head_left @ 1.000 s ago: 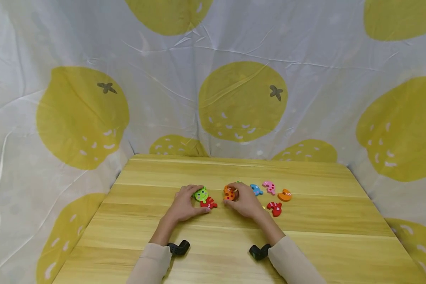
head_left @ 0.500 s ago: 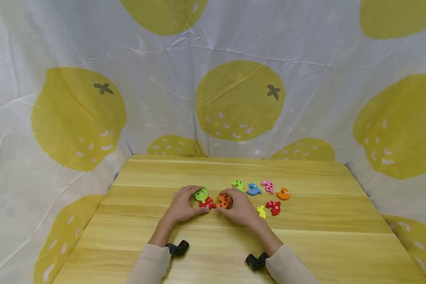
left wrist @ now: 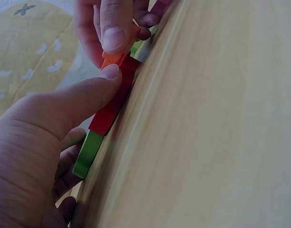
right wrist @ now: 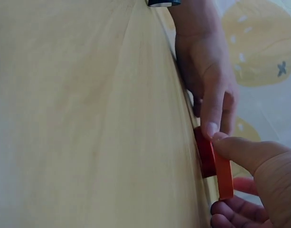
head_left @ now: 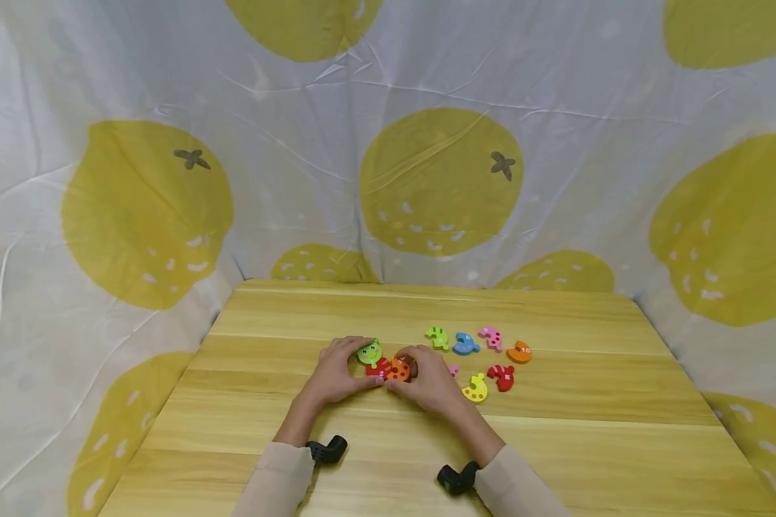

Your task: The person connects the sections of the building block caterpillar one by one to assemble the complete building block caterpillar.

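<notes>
L hand (head_left: 336, 371) grips red piece (head_left: 376, 369) and green head (head_left: 369, 352), likely for steadiness | R hand (head_left: 430, 379) pinches orange piece (head_left: 398, 370) at red's 3 o'clock | seating unclear

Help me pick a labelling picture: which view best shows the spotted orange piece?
The head view: there the spotted orange piece shows its dotted top. The right wrist view shows only its edge; the left wrist view, slivers.

Left fingers (head_left: 351, 345) curved, right fingers (head_left: 412, 351) pinching (thumbs (right wrist: 239, 149) close together).
</notes>
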`<move>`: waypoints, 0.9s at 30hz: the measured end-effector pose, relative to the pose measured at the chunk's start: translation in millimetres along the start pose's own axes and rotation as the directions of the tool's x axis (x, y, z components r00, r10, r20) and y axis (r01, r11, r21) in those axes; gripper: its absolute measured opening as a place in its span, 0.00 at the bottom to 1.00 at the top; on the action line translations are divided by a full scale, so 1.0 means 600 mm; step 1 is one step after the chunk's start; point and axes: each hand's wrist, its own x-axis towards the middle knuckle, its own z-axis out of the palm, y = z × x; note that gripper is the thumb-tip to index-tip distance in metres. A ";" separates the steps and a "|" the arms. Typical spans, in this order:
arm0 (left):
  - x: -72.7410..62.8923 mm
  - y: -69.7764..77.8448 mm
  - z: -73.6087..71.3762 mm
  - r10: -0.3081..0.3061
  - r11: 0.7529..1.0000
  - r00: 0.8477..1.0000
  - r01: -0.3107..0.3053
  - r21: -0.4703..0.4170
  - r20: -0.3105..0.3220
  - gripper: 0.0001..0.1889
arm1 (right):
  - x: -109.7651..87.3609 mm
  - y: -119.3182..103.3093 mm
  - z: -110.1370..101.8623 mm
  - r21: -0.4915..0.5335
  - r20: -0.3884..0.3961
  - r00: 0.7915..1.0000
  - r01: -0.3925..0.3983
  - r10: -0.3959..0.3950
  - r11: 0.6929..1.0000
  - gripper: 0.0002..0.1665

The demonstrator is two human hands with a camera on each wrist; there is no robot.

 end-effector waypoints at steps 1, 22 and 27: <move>0.001 0.000 0.001 0.003 1.000 1.000 -0.003 0.000 -0.001 0.44 | 0.001 0.000 0.001 0.003 -0.002 1.000 0.000 0.000 1.000 0.33; 0.001 -0.002 0.003 0.025 1.000 1.000 -0.025 0.005 -0.010 0.43 | -0.001 -0.005 0.008 -0.028 0.026 0.998 -0.048 0.049 0.998 0.32; 0.001 0.001 0.002 0.013 1.000 1.000 -0.013 -0.002 -0.001 0.43 | 0.000 -0.005 0.007 -0.046 0.035 0.998 -0.051 0.052 0.998 0.33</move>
